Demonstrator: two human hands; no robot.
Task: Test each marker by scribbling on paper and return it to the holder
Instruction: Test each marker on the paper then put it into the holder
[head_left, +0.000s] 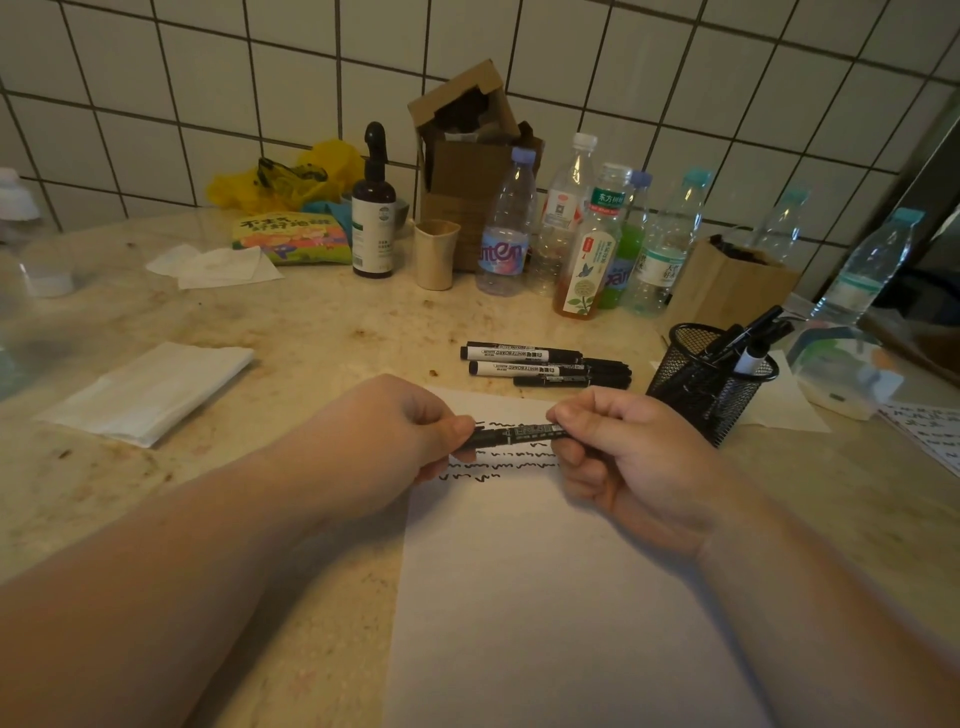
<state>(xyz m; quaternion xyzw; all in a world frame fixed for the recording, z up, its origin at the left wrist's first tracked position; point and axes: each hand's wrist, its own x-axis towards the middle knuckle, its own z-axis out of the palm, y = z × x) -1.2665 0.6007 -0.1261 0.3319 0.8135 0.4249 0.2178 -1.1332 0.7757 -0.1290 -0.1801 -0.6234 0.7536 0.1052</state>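
A black marker (514, 434) is held level above the upper part of a white sheet of paper (545, 597), gripped at both ends: the left hand (400, 436) is closed over one end and the right hand (618, 457) is pinched around the other, so both tips are hidden and whether the cap is on cannot be told. The print on its barrel is too small to read. Rows of black scribbles (498, 465) on the paper are partly covered by the hands. Three more markers (545, 364) lie side by side on the desk just beyond the paper's far edge; "WHITEBOARD MARKER" can be read on two of them. To the right of the paper stands a black mesh holder (711, 379) with several markers in it, their labels not legible. Along the tiled wall a row of plastic bottles (587, 234) is seen, one with lettering that looks like "inten"; the rest is hard to make out. A written sheet (930, 431) is cut off at the right edge.
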